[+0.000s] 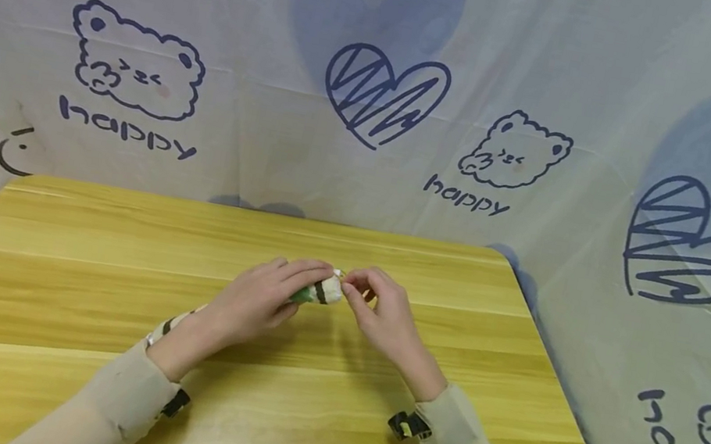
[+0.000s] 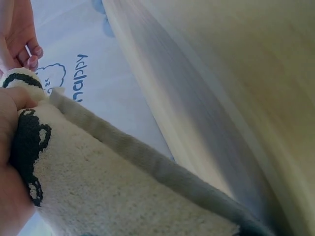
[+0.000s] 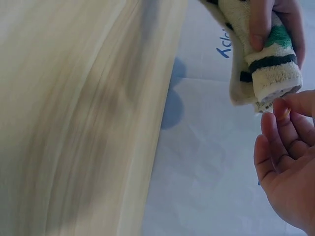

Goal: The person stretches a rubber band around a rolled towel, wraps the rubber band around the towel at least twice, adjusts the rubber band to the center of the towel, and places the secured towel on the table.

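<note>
A cream towel [image 3: 275,73] with dark stripes and a green patch is partly rolled up. My left hand [image 1: 260,296] grips the roll from above, fingers curled round it, and covers much of it in the head view. A loose part of the towel [image 2: 123,172] trails back under the left forearm. At the right end of the roll, my right hand [image 1: 386,311] pinches a thin yellow-orange band [image 3: 286,113] between thumb and index finger. Its other fingers are bent. The band is mostly hidden by the fingertips, close to the towel's end.
Both hands work over a wooden table [image 1: 61,313]. A pale cloth backdrop [image 1: 251,124] printed with hearts and bears rises behind the table's far edge and along its sides. Small black devices [image 1: 410,425] are strapped at the wrists.
</note>
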A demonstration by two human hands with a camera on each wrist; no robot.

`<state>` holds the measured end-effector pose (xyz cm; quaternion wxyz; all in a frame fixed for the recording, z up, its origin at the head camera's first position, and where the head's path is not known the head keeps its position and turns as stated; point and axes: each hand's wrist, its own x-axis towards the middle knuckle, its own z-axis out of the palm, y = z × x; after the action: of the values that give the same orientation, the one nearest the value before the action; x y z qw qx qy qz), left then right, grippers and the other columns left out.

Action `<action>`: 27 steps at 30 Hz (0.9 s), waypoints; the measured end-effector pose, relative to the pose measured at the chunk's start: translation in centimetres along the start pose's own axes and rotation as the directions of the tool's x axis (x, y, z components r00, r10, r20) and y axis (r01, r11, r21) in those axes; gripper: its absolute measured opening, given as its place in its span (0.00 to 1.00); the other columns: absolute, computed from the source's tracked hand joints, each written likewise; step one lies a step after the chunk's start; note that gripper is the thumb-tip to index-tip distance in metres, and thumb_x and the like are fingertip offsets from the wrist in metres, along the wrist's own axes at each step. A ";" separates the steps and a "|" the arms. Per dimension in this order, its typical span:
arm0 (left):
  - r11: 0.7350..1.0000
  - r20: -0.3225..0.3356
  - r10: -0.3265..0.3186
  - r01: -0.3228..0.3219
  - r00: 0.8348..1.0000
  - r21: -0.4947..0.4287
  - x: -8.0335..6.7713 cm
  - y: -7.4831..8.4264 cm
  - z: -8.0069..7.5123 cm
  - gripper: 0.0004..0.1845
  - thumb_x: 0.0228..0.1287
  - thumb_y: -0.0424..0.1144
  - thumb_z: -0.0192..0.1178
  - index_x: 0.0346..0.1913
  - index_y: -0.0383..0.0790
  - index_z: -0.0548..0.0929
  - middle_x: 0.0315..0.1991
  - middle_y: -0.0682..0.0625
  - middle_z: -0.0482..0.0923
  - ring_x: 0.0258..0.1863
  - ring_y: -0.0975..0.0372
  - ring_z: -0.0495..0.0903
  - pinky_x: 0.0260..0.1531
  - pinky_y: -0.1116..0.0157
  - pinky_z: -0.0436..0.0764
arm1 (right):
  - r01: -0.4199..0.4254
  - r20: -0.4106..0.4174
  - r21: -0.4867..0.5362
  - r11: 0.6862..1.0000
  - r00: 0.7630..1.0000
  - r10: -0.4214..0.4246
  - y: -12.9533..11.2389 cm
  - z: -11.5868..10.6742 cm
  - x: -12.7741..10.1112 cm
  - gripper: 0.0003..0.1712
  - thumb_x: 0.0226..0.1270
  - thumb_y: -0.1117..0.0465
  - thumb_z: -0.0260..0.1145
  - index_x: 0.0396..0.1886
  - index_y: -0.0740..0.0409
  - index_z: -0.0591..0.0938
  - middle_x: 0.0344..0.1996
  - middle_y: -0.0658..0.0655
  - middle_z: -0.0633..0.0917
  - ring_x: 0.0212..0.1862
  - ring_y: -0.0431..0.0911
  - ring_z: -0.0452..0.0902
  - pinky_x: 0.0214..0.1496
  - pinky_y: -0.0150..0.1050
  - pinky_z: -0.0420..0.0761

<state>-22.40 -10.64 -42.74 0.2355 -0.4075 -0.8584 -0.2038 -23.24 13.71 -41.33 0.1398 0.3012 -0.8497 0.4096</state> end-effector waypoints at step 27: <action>0.987 0.080 -0.090 0.099 0.993 -0.125 1.0 0.5 0.4 0.32 0.72 0.41 0.67 0.76 0.41 0.71 0.67 0.45 0.72 0.42 0.57 0.80 0.33 0.62 0.83 | -0.062 0.001 0.149 0.987 0.998 0.063 -0.2 0.7 0.0 0.08 0.80 0.64 0.62 0.50 0.62 0.83 0.39 0.57 0.86 0.40 0.47 0.83 0.47 0.44 0.84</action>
<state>-22.63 -9.53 -42.40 0.1666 -0.3880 -0.8700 -0.2546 -23.14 13.11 -41.63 0.1056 0.2833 -0.8254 0.4768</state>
